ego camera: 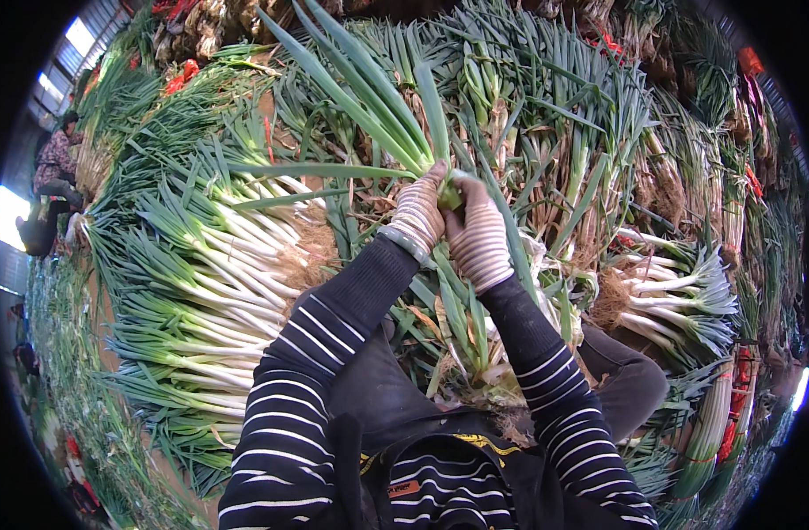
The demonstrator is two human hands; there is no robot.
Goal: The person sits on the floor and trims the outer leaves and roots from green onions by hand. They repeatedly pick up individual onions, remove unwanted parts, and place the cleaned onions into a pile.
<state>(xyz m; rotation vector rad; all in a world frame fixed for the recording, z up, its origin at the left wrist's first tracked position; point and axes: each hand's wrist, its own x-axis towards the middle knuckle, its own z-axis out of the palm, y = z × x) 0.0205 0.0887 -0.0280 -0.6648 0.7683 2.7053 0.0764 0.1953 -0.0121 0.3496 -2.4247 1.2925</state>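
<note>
In front of my lap I hold a long green onion (384, 106), its broad leaves fanned up and to the left. My left hand (419, 209), in a striped knit glove, is closed around the base of the leaves. Gloved alike, my right hand (477, 235) grips the stalk just beside it, thumb and fingers around the pale green part; its fingertips are blurred. The onion's lower end is hidden by my hands. Below them, stripped leaves and peelings (467, 318) lie between my legs.
To my left lies a wide pile of cleaned white-stemmed onions (232, 285), roots towards me. A smaller pile (669, 298) lies at my right knee. Uncleaned onions (510, 86) stand thickly ahead. Tied bundles (706, 424) lie at right. Another person (58, 156) sits at far left.
</note>
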